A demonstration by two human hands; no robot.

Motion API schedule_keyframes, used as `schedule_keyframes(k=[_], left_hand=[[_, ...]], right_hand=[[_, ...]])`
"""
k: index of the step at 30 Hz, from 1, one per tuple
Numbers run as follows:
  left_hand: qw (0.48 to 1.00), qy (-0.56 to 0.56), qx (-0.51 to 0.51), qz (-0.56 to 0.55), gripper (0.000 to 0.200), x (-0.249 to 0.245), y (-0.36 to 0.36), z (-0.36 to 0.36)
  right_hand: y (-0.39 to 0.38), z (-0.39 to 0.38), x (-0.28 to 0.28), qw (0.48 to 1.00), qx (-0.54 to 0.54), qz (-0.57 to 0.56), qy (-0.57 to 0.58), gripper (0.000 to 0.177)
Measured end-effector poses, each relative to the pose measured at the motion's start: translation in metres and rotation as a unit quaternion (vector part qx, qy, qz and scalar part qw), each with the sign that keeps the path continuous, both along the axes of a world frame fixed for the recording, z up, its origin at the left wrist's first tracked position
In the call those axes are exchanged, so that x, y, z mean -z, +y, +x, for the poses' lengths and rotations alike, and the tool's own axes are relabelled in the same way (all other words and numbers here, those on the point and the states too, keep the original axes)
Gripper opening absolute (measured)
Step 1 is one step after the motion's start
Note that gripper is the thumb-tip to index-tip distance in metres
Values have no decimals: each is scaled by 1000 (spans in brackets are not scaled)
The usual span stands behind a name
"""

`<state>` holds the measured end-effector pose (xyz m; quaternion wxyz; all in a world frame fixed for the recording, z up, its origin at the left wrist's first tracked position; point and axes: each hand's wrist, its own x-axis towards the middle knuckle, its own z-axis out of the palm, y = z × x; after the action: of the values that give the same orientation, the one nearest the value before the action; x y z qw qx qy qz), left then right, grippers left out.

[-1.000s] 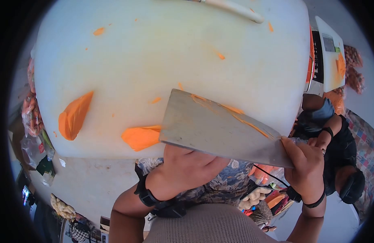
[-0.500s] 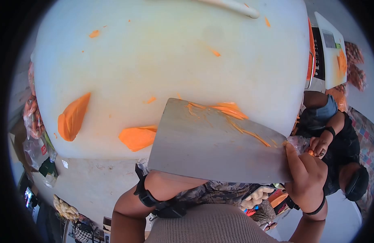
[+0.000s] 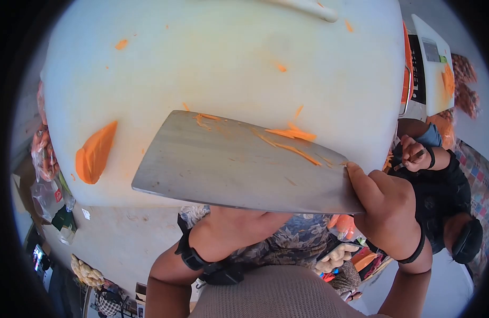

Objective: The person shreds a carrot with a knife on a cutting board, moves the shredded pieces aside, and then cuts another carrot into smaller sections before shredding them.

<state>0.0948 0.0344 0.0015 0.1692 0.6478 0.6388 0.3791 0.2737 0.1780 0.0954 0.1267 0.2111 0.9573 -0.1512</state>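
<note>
A wide cleaver (image 3: 239,159) lies across the lower middle of the white cutting board (image 3: 202,63), with orange shreds stuck along its upper side. My right hand (image 3: 379,199) is closed round the cleaver's handle end at the right, thumb or finger against the blade. My left hand (image 3: 244,225) is beneath the blade's lower edge; its fingers are hidden by the cleaver. Orange carrot strips (image 3: 292,132) stick out past the blade's upper edge. A sliced carrot piece (image 3: 96,153) rests on the board at the left.
A white rod-like handle (image 3: 313,9) lies at the board's top. Small orange scraps (image 3: 122,44) dot the board. At the right, another person (image 3: 440,185) holds something thin near a second board (image 3: 435,69). Bags of carrots (image 3: 43,153) stand at the left.
The cleaver and my right hand have moved left and up, now covering the middle carrot piece. The co-worker's hand has lifted away from the spot beside my right hand.
</note>
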Motion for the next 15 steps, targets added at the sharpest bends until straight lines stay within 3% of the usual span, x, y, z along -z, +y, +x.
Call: schedule_keyframes(k=[4,5,6,7,15], left_hand=[[999,51,-2,-14,25,-3,-10,1],[981,-140,-23,-135,24,-1,-23,0],[911,-325,-43,-249,24,-3,-28,0],[876,-382,-48,-291,24,-3,-31,-4],[926,-309,30,-216,26,-8,-17,-6]], right_hand=[[-6,5,-11,1000,1,17,5,54],[-7,9,-17,1000,8,12,4,55],[-10,13,-23,1000,7,11,4,55],[-14,17,-30,1000,11,17,-16,56],[-14,19,-24,998,7,53,-35,53]])
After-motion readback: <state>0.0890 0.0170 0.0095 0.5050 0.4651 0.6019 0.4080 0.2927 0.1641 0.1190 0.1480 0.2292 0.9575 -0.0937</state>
